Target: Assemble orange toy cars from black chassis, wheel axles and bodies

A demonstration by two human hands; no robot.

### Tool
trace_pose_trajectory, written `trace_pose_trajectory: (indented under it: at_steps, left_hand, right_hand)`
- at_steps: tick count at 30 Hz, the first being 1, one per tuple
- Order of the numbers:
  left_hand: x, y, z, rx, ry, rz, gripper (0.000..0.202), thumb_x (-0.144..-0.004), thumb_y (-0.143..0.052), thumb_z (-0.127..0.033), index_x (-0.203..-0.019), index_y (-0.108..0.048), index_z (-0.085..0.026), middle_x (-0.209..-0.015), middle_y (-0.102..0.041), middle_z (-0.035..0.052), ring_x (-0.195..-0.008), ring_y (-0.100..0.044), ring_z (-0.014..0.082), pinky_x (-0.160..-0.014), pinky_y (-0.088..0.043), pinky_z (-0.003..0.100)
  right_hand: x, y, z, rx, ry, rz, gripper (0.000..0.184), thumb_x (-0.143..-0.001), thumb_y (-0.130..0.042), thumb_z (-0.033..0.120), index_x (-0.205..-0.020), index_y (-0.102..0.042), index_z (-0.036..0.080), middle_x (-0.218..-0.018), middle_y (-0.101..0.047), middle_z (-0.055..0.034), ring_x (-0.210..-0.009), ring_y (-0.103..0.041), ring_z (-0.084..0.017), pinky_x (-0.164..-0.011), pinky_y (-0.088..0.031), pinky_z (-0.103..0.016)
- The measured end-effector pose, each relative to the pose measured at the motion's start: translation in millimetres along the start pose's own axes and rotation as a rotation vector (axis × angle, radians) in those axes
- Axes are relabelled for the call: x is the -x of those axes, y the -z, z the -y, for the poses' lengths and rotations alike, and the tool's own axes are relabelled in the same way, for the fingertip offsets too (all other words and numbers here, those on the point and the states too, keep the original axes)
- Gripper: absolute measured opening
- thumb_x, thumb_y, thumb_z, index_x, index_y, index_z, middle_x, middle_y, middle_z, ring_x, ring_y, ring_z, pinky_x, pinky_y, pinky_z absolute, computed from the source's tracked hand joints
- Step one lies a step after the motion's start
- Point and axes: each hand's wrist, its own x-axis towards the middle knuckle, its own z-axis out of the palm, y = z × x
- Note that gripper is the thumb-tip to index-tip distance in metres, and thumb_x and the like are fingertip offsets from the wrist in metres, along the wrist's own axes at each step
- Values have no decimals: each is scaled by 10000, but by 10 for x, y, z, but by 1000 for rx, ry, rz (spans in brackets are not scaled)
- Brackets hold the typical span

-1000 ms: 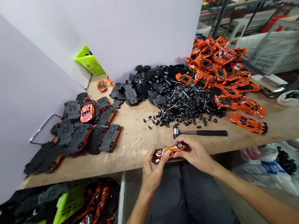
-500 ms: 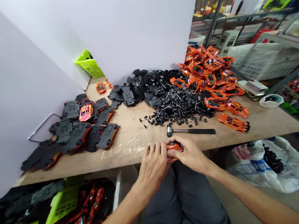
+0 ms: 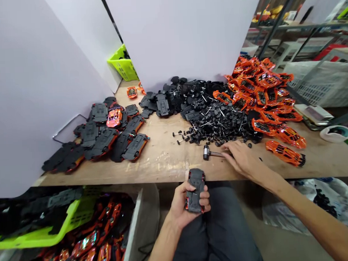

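Observation:
My left hand (image 3: 180, 207) is closed around a toy car (image 3: 196, 189), held just in front of the table edge. Its dark grey underside faces up, and bits of orange-red body show along the sides. On the table, my right hand (image 3: 243, 158) lies over the handle of a small hammer (image 3: 206, 152), fingers curled about it. The hammer's head and a short length of metal shaft show to the left, while the hand hides most of the grip. Behind the hammer spreads a heap of black wheels on metal axles (image 3: 219, 122).
Orange car bodies (image 3: 268, 88) are piled at the right. Cars with dark undersides up (image 3: 101, 143) lie at the left, near a wire handle (image 3: 66, 129). Dark chassis (image 3: 163, 104) lie against the white panel (image 3: 181, 38). Below the table are a green crate (image 3: 65, 223) and a bag (image 3: 298, 213).
My right hand has let go of the car and moved right onto the hammer. My left hand now holds the car alone, lower and underside up. The view has shifted left.

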Motion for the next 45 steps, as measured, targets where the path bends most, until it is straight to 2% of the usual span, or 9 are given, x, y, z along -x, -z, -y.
trace_pose_trajectory:
  at_steps: [7, 13, 18, 22, 26, 30, 33, 37, 45]
  left_hand:
    - [1, 24, -25, 90, -14, 31, 323, -670, -613, -189, -960, -635, -50, -764, -511, 37, -594, -450, 95, -664, -429, 250]
    - [-19, 11, -79, 115, 10, 47, 320, -664, -614, -174, -958, -624, -45, -770, -490, 31, -594, -471, 96, -652, -426, 253]
    - [-8, -11, -108, 146, 32, 32, 339, -650, -615, -165, -975, -604, -71, -778, -482, 26, -591, -468, 98, -645, -429, 254]
    - [13, -24, -129, 198, 66, 32, 338, -663, -600, -164, -991, -597, -82, -783, -479, 26, -598, -469, 104, -639, -444, 253]
    - [22, -40, -144, 212, 72, 19, 347, -660, -596, -162, -999, -586, -91, -789, -479, 24, -597, -469, 102, -646, -456, 259]
    - [26, -64, -147, 206, 74, 2, 368, -647, -606, -166, -1005, -576, -83, -788, -471, 19, -594, -480, 98, -640, -450, 252]
    - [32, -84, -144, 212, 73, -9, 365, -650, -604, -166, -1004, -573, -83, -786, -470, 15, -588, -479, 91, -635, -452, 245]
    - [47, -103, -139, 221, 69, -5, 338, -675, -597, -166, -1000, -579, -74, -783, -467, 12, -584, -488, 85, -633, -468, 242]
    - [41, -104, -153, 185, 50, 16, 313, -697, -608, -157, -987, -621, -39, -774, -497, 23, -587, -512, 81, -642, -484, 240]
  right_hand:
    - [39, 27, 51, 56, -12, 84, 269, -1078, -474, 350, -1027, -671, 173, -951, -697, -135, -861, -648, -284, -781, -520, -411]
    - [112, 282, 483, -282, 68, 134, 439, -1038, -487, 180, -1443, -605, 301, -1126, -768, -64, -929, -743, -230, -805, -593, -353]
    - [66, 228, 661, -403, -15, -133, 546, -987, -529, 92, -1453, -624, 362, -1128, -766, -48, -988, -739, -228, -877, -610, -365]
    - [101, 104, 637, -370, 52, 21, 547, -963, -506, 80, -1405, -678, 353, -923, -755, -37, -794, -724, -200, -742, -622, -324]
    - [235, 87, 607, -409, -27, -81, 518, -992, -498, 84, -1397, -681, 349, -1063, -781, -45, -920, -744, -207, -831, -622, -337]
    - [257, 111, 591, -371, -20, 7, 523, -963, -508, 84, -1371, -701, 348, -1002, -784, -38, -844, -744, -197, -775, -629, -331]
    - [124, 62, 599, -412, -136, -129, 481, -972, -506, 95, -1336, -722, 322, -1067, -783, -53, -952, -740, -232, -888, -619, -396]
    - [1, -70, 597, -401, -25, -14, 538, -948, -466, 55, -1356, -711, 304, -964, -763, -44, -821, -720, -203, -773, -613, -337]
    - [343, 8, 424, -319, -28, -25, 543, -949, -502, 46, -1388, -686, 306, -1156, -781, -46, -985, -755, -211, -869, -618, -337]
